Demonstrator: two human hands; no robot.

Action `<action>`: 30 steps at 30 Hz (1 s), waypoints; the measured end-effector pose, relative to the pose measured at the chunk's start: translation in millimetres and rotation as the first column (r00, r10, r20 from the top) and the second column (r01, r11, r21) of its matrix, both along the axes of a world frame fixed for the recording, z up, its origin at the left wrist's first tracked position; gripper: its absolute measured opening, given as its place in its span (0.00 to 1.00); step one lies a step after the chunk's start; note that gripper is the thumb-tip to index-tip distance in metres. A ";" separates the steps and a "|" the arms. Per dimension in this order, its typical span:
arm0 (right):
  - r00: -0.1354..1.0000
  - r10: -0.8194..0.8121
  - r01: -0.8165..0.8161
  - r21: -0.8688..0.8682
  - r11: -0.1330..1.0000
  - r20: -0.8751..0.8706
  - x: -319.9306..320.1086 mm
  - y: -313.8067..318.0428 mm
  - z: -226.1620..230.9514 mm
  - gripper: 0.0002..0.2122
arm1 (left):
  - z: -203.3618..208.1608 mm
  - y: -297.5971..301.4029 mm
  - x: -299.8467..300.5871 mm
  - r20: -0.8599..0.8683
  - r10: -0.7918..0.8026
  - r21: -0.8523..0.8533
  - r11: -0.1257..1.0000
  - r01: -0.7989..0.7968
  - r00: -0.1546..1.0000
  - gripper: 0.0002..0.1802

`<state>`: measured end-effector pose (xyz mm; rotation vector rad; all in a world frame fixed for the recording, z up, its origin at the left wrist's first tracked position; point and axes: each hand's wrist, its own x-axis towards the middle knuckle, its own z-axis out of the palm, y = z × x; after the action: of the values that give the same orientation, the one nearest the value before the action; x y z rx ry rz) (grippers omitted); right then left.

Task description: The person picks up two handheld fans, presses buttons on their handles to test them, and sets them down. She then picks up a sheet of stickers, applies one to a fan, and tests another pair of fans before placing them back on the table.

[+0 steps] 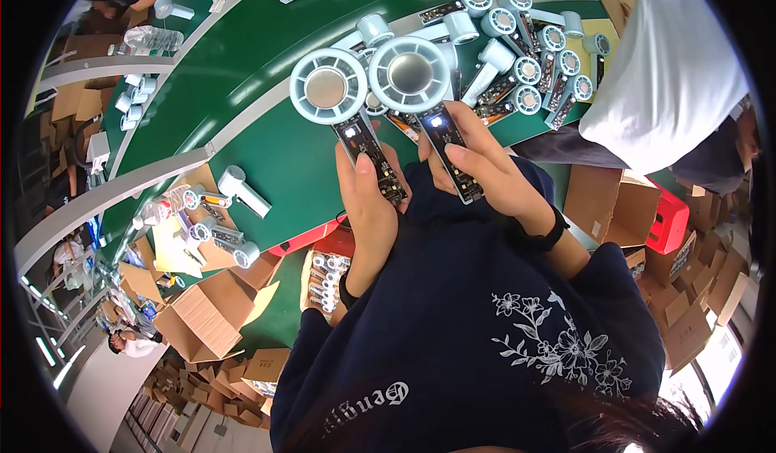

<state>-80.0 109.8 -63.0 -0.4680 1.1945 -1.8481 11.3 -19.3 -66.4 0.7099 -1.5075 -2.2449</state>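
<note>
My left hand [370,190] is closed around the handle of a light-blue handheld fan [327,88]. In my right hand [485,162] is a second handheld fan [410,73] of the same kind. Both have a round ringed head with a metallic disc in the middle. Their handles lack a cover on the visible side and bare a dark circuit board. A white light glows on each board near the head. The two fans are side by side, heads up, above the green table [299,158], and their heads nearly touch or overlap slightly.
Many similar fans [527,71] lie in a cluster at the far right of the table. More fans [214,231] and a plastic bottle [162,208] are at the left. An open cardboard box [206,316] stands below the table edge. A person in white [663,73] is at the right.
</note>
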 end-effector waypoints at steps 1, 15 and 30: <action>1.000 0.005 -0.005 -0.003 1.000 0.006 0.8 0.3 0.8 0.23 | 0.4 2.2 2.7 -0.001 0.004 -0.004 1.000 -0.004 1.000 0.23; 0.999 0.007 -0.008 0.017 1.000 0.046 -0.3 1.7 -2.3 0.26 | -0.2 1.4 -0.9 0.056 -0.009 -0.034 0.999 0.011 0.998 0.27; 0.999 -0.049 0.048 0.015 0.999 0.023 -2.6 -3.2 -5.7 0.21 | -7.9 -3.8 7.1 -0.058 -0.017 -0.116 0.993 0.010 0.998 0.26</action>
<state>-82.7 106.6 -68.7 -0.4115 1.2121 -1.8801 18.4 -23.1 -74.3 0.5961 -1.6035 -2.1484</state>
